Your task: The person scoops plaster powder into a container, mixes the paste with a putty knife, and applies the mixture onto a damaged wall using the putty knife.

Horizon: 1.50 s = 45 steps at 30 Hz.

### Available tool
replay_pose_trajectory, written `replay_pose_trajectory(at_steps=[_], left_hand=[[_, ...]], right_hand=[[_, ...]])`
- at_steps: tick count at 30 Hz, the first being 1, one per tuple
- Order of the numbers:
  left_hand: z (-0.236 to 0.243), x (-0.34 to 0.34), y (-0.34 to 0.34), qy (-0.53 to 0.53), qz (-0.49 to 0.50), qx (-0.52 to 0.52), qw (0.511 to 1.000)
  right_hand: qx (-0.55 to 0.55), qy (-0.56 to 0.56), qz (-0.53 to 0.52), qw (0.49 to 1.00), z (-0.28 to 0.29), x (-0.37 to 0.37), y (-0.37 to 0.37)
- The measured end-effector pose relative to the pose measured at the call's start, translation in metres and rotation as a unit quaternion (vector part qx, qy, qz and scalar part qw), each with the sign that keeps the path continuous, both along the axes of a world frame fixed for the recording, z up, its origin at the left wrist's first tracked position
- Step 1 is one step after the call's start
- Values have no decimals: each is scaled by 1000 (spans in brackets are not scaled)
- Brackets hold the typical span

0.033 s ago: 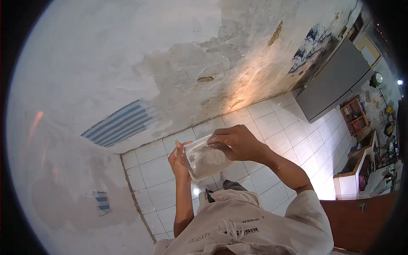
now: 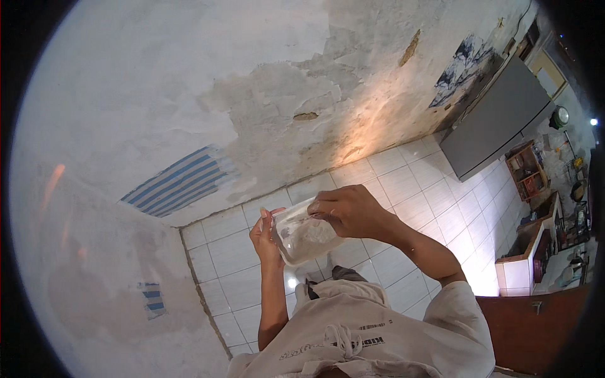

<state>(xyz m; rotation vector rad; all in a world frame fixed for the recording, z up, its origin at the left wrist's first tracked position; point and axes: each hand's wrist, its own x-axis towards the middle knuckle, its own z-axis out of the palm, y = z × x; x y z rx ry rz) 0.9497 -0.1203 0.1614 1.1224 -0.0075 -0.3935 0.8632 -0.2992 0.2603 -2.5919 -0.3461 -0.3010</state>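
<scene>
A clear plastic container [image 2: 301, 242] with a whitish, see-through look is held up in front of my body, above the floor. My left hand [image 2: 266, 238] grips its left end, thumb up along the rim and fingers behind the wall. My right hand [image 2: 348, 211] comes over the far right part of the container, knuckles up. Its fingers are bent and drawn together at or just inside the rim. Whatever lies between those fingertips is hidden. Something pale shows through the container, too unclear to name.
Pale floor tiles [image 2: 403, 189] run below, bounded by a peeling wall [image 2: 271, 113] with blue-striped patches. At the far right stands a grey fridge [image 2: 495, 120], with a wooden shelf [image 2: 526, 170] and cluttered counter beyond. A brown door [image 2: 535, 327] is at the lower right.
</scene>
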Motion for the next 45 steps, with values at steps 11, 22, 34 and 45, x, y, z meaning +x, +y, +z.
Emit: replay_pose_trajectory(at_steps=[11, 22, 34, 45], left_hand=[[-12, -1, -7, 22, 41, 13, 999], [10, -13, -43, 13, 2, -5, 1000], [4, -24, -107, 52, 20, -26, 998], [10, -47, -151, 32, 18, 0, 999]], right_hand=[[11, 17, 15, 1000, -1, -12, -2], [-6, -36, 24, 999, -7, -14, -41], [-76, -142, 58, 985, -23, -47, -97], [-28, 31, 139, 989, 10, -46, -159]])
